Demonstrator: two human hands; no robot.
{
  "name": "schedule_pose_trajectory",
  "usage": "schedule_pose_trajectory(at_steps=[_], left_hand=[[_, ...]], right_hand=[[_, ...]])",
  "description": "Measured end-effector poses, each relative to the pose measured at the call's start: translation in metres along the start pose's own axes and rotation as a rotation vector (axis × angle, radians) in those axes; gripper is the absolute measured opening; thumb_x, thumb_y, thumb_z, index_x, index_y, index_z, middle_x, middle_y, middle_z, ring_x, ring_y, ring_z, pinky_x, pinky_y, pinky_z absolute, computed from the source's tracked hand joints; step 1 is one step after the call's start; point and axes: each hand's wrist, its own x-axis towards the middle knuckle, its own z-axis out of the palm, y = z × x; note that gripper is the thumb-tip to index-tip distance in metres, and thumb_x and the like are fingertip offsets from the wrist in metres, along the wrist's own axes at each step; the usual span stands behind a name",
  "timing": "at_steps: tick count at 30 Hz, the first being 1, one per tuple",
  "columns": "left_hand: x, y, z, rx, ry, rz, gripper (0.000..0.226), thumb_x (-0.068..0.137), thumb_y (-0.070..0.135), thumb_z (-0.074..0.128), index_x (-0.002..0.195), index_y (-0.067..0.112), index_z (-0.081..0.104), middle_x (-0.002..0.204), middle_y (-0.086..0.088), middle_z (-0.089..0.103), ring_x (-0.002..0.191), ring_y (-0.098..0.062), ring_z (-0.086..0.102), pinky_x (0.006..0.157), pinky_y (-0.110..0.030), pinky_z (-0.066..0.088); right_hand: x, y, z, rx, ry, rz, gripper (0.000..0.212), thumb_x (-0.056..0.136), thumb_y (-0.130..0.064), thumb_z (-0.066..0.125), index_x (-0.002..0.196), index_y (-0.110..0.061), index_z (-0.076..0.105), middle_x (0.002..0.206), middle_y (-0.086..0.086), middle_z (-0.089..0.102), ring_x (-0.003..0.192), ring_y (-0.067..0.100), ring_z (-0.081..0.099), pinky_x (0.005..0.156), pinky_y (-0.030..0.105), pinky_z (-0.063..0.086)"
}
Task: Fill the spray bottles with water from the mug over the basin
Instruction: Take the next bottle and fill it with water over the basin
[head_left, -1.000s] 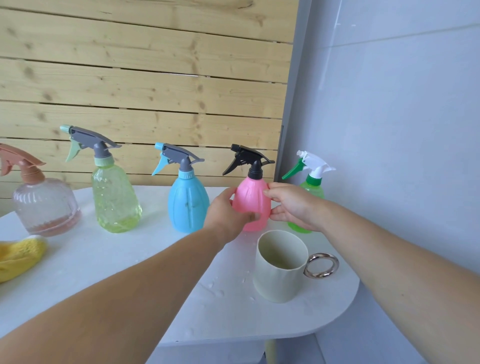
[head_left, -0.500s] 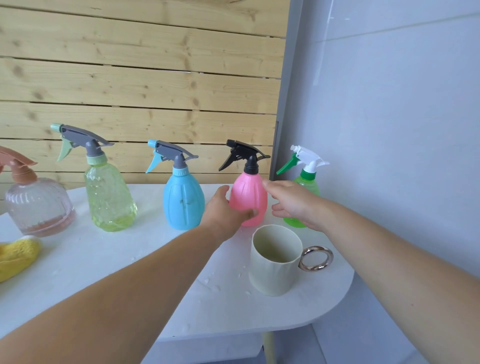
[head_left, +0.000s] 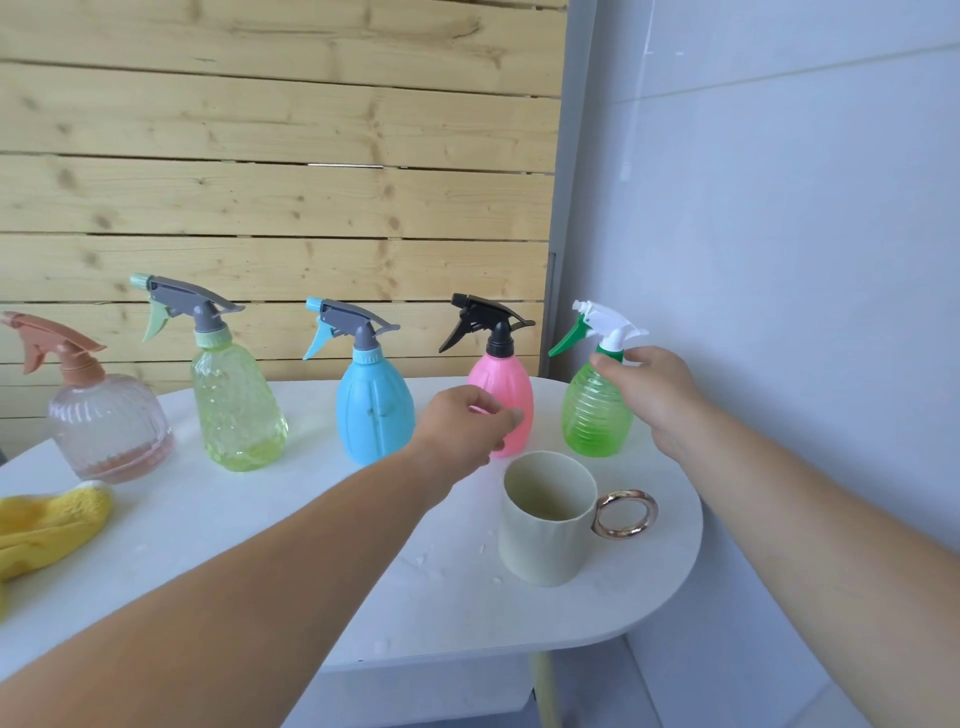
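- 0.5 s ago both hands bracketed the pink bottle (head_left: 501, 402); now the right hand (head_left: 649, 395) has shifted right to the green bottle (head_left: 595, 415), its fingers half-curled at the neck, not yet clearly gripping.
- The left hand (head_left: 465, 423) stays loosely curled against the pink bottle's near side, holding nothing firmly.
- The person appears done with the pink bottle, with the green 1 likely next.
- The mug (head_left: 545, 525) stands near, right of centre on the table (head_left: 208, 530); no basin shows.
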Motion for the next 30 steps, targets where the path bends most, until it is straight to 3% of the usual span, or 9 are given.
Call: schedule_pose_trajectory(at_steps=[4,6,10,13,17,19,23,27,30], left_hand=[[-0.002,0.001,-0.002,-0.027,-0.042,-0.017,0.014,0.092,0.027,0.073,0.094,0.014,0.067,0.095,-0.01,0.074,0.08,-0.017,0.07,0.074,-0.031,0.059],[-0.006,0.004,-0.005,-0.033,-0.043,-0.018,0.013,0.094,0.026,0.072,0.095,0.014,0.067,0.1,-0.012,0.075,0.083,-0.018,0.07,0.073,-0.03,0.058],[-0.018,0.013,-0.012,-0.051,-0.011,0.032,0.009,0.095,0.021,0.068,0.098,0.013,0.068,0.106,-0.016,0.074,0.092,-0.024,0.073,0.083,-0.037,0.059],[-0.034,0.02,-0.019,-0.039,0.048,0.136,0.004,0.094,0.021,0.068,0.097,0.023,0.068,0.099,-0.007,0.073,0.101,-0.03,0.07,0.091,-0.047,0.058],[-0.07,0.035,-0.028,-0.056,0.076,0.276,0.019,0.094,0.025,0.069,0.111,0.03,0.062,0.109,0.01,0.065,0.1,-0.007,0.063,0.078,-0.024,0.052],[-0.091,0.037,-0.033,-0.065,0.064,0.338,0.038,0.09,0.036,0.075,0.123,0.032,0.058,0.12,0.012,0.061,0.115,-0.004,0.058,0.091,-0.022,0.048],[-0.136,0.033,-0.047,0.044,0.018,0.411,0.079,0.066,0.061,0.085,0.131,0.038,0.046,0.131,0.012,0.055,0.123,-0.003,0.053,0.098,-0.026,0.048],[-0.18,0.016,-0.067,0.183,0.09,0.36,0.078,0.06,0.062,0.086,0.123,0.039,0.046,0.117,0.012,0.057,0.108,-0.008,0.059,0.088,-0.035,0.056],[-0.206,-0.004,-0.084,0.3,0.117,0.282,0.08,0.07,0.053,0.085,0.136,0.035,0.044,0.122,0.008,0.051,0.104,-0.004,0.056,0.089,-0.024,0.048]], right_hand=[[0.002,0.002,0.006,0.036,-0.004,-0.108,0.019,0.086,-0.032,0.072,0.099,-0.018,0.07,0.102,0.005,0.067,0.091,0.021,0.059,0.072,0.029,0.042],[-0.004,-0.001,0.003,0.046,0.012,-0.155,0.009,0.088,-0.028,0.07,0.092,-0.02,0.069,0.094,0.005,0.067,0.086,0.02,0.059,0.069,0.029,0.043],[-0.026,-0.019,-0.005,0.019,0.056,-0.268,0.011,0.086,-0.032,0.071,0.084,-0.022,0.068,0.095,0.008,0.072,0.079,0.019,0.062,0.068,0.027,0.044],[-0.051,-0.042,-0.012,-0.019,0.072,-0.374,0.018,0.084,-0.035,0.073,0.089,-0.019,0.069,0.092,0.006,0.072,0.086,0.022,0.067,0.07,0.029,0.044],[-0.098,-0.081,-0.016,0.007,0.098,-0.486,0.019,0.081,-0.039,0.076,0.094,-0.027,0.068,0.092,-0.013,0.071,0.09,0.007,0.067,0.074,0.025,0.046],[-0.128,-0.097,-0.014,0.052,0.084,-0.51,0.018,0.079,-0.04,0.077,0.089,-0.029,0.068,0.089,-0.012,0.072,0.086,0.005,0.068,0.074,0.025,0.05],[-0.188,-0.113,-0.002,0.223,-0.067,-0.412,0.024,0.077,-0.038,0.08,0.092,-0.022,0.072,0.087,-0.004,0.074,0.079,0.008,0.07,0.072,0.026,0.054],[-0.229,-0.102,0.018,0.34,-0.217,-0.205,0.027,0.079,-0.033,0.08,0.091,-0.01,0.071,0.086,0.009,0.073,0.068,0.016,0.067,0.067,0.033,0.055],[-0.246,-0.083,0.032,0.452,-0.328,-0.062,0.028,0.078,-0.026,0.081,0.093,-0.004,0.07,0.08,0.006,0.069,0.073,0.019,0.066,0.077,0.04,0.054]])
